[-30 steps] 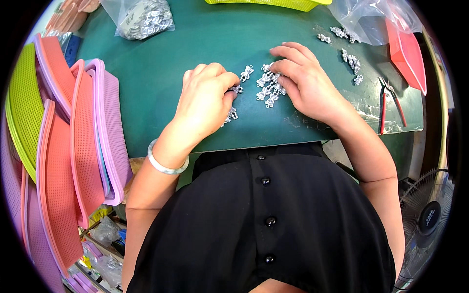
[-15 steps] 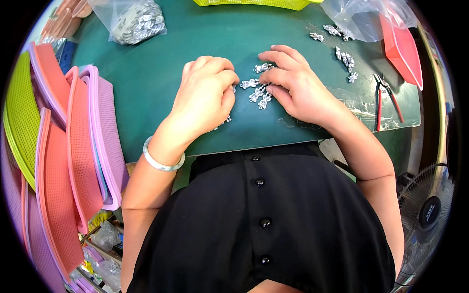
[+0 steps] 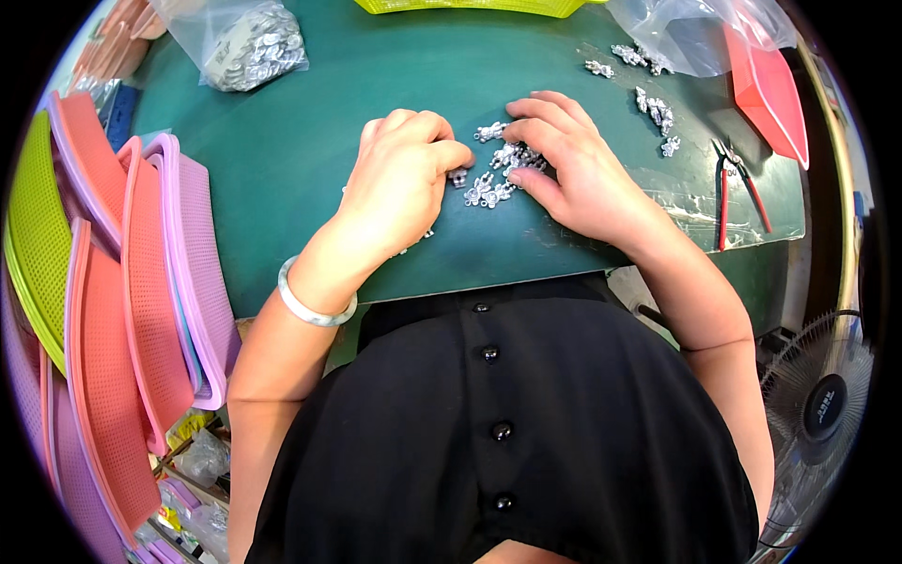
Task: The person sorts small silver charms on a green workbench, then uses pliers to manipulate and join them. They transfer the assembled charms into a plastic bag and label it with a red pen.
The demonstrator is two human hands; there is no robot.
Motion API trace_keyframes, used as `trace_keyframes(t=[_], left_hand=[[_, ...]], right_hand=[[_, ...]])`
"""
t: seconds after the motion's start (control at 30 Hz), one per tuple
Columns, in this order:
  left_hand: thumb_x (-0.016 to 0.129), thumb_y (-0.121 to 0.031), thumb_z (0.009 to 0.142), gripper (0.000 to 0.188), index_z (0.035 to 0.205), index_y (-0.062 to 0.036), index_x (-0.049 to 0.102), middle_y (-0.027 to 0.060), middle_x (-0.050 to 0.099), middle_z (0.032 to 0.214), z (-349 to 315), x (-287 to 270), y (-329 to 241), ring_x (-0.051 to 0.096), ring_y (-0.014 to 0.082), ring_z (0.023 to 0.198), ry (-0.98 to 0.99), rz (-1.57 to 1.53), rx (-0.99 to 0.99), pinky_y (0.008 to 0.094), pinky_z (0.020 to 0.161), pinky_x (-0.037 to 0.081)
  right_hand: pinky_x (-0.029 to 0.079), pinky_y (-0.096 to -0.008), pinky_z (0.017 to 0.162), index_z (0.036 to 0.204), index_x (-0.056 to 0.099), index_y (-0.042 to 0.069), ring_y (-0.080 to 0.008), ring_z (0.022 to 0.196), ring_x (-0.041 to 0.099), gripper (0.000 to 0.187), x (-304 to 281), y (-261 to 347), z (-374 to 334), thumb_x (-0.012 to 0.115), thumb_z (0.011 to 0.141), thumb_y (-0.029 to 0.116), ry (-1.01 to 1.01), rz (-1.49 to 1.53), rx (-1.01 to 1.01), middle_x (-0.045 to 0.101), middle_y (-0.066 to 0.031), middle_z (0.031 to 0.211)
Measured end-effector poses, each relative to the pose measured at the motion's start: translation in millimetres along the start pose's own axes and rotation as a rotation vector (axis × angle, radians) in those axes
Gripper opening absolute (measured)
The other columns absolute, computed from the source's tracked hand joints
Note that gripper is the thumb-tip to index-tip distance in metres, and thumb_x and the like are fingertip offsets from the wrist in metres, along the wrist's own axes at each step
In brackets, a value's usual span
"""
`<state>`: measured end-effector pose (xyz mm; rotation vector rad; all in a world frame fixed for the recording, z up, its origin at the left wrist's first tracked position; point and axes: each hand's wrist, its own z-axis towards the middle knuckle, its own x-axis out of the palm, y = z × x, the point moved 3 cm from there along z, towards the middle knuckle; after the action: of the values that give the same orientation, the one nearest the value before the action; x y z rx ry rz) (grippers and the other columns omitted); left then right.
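A green desk (image 3: 376, 80) spans the upper view, with a leaning stack of perforated plastic baskets (image 3: 113, 320) in coral, purple and lime along its left side. An electric fan (image 3: 817, 423) stands at lower right. A lime basket (image 3: 474, 7) reaches in at the far edge; a coral-red tray (image 3: 775, 99) sits at right, partly under a clear plastic bag (image 3: 672, 38). The left hand (image 3: 395, 183) curls with thumb and forefinger drawn narrow beside one silver charm; whether it grips anything I cannot tell. The right hand (image 3: 587, 179) is loosely spread, fingertips among other charms. At far left lies a bag of silver metal pieces (image 3: 256, 49), and near the tray, red-handled nippers (image 3: 723, 211). A pale bangle (image 3: 299, 306) circles the left wrist. The small bear-like silver charms (image 3: 489, 191) cluster between the hands; more lie scattered (image 3: 655, 108) at upper right.
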<state>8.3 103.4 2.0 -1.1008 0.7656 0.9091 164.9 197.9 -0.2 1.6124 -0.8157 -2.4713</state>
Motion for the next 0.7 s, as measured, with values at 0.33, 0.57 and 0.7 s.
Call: trace_keyframes(t=[0.33,0.57,0.7], left_hand=[[0.07,-0.006,0.064,0.019,0.083,-0.0054,0.065,0.0057,0.055,0.091,-9,-5,-16,0.052,0.0244,0.091,-0.014,-0.079,-0.029,0.0366,0.083,0.037],[0.068,-0.002,0.062,0.017,0.079,-0.0048,0.062,0.006,0.054,0.091,-12,-1,-17,0.051,0.0247,0.093,-0.051,-0.033,-0.03,0.0357,0.082,0.038],[0.065,0.001,0.062,0.018,0.079,-0.0046,0.062,0.0062,0.054,0.091,-13,-6,-15,0.051,0.025,0.093,-0.043,0.013,-0.033,0.0362,0.083,0.038]], right_hand=[[0.035,-0.0447,0.096,0.098,0.062,0.004,-0.0339,0.115,0.043,0.026,1,-1,-2,0.067,0.073,0.01,0.01,0.005,-0.023,0.053,-0.0136,0.116],[0.035,-0.043,0.096,0.095,0.065,0.004,-0.0324,0.114,0.044,0.021,-3,-4,11,0.063,0.074,0.008,-0.086,-0.04,-0.04,0.054,-0.0129,0.114],[0.035,-0.0425,0.096,0.091,0.065,0.003,-0.0307,0.112,0.046,0.017,3,-9,23,0.063,0.074,0.008,-0.037,-0.138,-0.052,0.057,-0.0122,0.111]])
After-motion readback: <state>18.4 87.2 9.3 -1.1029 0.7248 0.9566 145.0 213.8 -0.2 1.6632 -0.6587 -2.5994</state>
